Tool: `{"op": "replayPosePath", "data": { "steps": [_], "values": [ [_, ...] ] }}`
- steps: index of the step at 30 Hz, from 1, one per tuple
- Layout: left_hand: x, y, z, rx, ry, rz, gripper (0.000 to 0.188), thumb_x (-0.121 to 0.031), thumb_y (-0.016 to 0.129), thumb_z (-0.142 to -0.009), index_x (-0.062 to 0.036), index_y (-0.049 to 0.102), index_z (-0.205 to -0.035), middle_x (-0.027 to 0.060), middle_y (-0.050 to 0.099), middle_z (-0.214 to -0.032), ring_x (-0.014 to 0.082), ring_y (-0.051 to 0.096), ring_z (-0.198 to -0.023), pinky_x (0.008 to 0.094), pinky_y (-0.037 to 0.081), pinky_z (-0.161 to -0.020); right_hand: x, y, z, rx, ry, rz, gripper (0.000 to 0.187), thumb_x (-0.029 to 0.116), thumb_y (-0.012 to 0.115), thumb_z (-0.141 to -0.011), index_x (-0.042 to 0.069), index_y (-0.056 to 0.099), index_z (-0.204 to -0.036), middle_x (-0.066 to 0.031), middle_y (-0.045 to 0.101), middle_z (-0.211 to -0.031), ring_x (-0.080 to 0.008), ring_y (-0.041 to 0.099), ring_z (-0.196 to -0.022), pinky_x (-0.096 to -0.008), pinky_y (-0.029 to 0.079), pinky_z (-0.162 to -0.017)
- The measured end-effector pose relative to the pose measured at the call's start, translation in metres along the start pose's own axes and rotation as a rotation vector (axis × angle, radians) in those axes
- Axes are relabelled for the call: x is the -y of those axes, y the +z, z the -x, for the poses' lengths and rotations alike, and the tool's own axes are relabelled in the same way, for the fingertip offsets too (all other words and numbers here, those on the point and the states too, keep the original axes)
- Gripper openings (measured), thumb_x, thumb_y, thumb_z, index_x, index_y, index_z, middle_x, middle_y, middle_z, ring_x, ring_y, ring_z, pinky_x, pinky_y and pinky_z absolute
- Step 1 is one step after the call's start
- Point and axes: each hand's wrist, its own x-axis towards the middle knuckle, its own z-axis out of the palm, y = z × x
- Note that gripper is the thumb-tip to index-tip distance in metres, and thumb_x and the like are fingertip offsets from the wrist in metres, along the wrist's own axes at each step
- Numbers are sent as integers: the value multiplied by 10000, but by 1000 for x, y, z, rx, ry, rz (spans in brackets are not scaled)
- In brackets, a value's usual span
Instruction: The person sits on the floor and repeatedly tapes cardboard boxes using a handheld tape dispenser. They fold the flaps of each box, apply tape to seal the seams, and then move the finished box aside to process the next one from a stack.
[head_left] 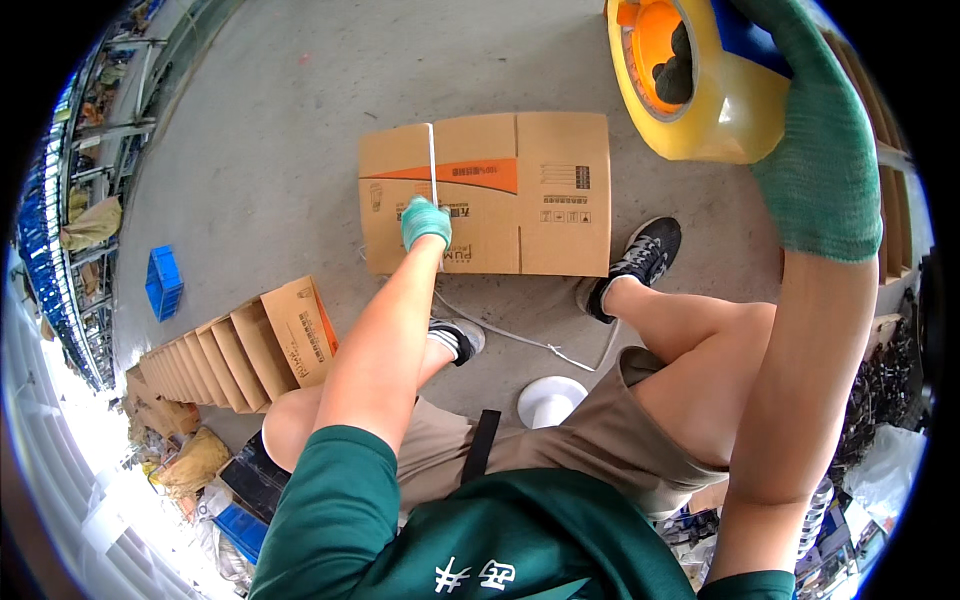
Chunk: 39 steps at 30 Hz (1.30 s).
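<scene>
A flat brown cardboard bundle (pixel 560 235) with an orange stripe lies on the floor in front of me. A white strap (pixel 432 155) runs across its left part. My left hand (pixel 426 223), in a green glove, is closed on the strap against the cardboard. High at the right, close to the camera, my right hand (pixel 825 150), also gloved, grips a tape dispenser (pixel 750 120) with a large roll of clear yellowish tape. Dark gloved fingertips show inside its orange hub. More of the strap (pixel 500 330) trails over the floor between my feet.
Folded cartons (pixel 235 345) stand in a row at the left, near a small blue crate (pixel 164 283). A white round stool or stand (pixel 550 400) shows between my legs. Shelving (pixel 90 150) lines the far left; more cardboard (pixel 893 225) stands behind my right arm.
</scene>
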Motion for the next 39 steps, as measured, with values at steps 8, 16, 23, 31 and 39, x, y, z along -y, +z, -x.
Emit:
{"op": "replayPosePath", "data": {
  "steps": [8, 16, 23, 31, 39],
  "values": [
    [-6, -12, 0, 95, 75, -171, 233, -259, 700, -878, -57, 697, -993, 220, 710, -1045, 402, 682, -999, 482, 547, -847, 5, -9, -4, 15, 30, 21, 523, 245, 686, -913, -7, 533, -1345, -153, 652, -1161, -226, 669, -1004, -336, 568, -847],
    [28, 7, -27, 147, 37, -51, 319, -273, 649, -883, -7, 607, -1052, 249, 698, -1018, 393, 686, -960, 497, 543, -857, 11, -9, 0, 44, 45, 26, 560, 255, 707, -897, -7, 525, -1356, -156, 651, -1171, -223, 668, -1016, -327, 561, -854],
    [51, 15, 17, 264, -453, 1190, 172, -218, 503, -977, -76, 600, -993, -5, 443, -632, 182, 430, -496, 391, 441, -458, 11, -6, 0, 41, 86, 72, 593, 265, 726, -882, -6, 518, -1366, -158, 651, -1180, -220, 667, -1026, -320, 555, -860],
    [57, 21, 23, 161, -702, 1655, 131, -205, 510, -991, -119, 606, -973, -5, 374, -620, 156, 421, -498, 430, 509, -621, -46, -14, -13, 231, -66, 246, 515, 342, 692, -915, 66, 608, -1342, -157, 610, -1336, -277, 640, -1183, -370, 548, -1000],
    [59, 39, 37, 164, 16, 1003, 176, -144, 498, -999, -98, 638, -1095, 88, 636, -841, 239, 641, -701, 416, 580, -599, -89, 63, 4, 584, 123, 549, 762, 203, 802, -859, 113, 404, -1503, -107, 624, -1246, -164, 631, -1047, -299, 569, -848]
  ]
}}
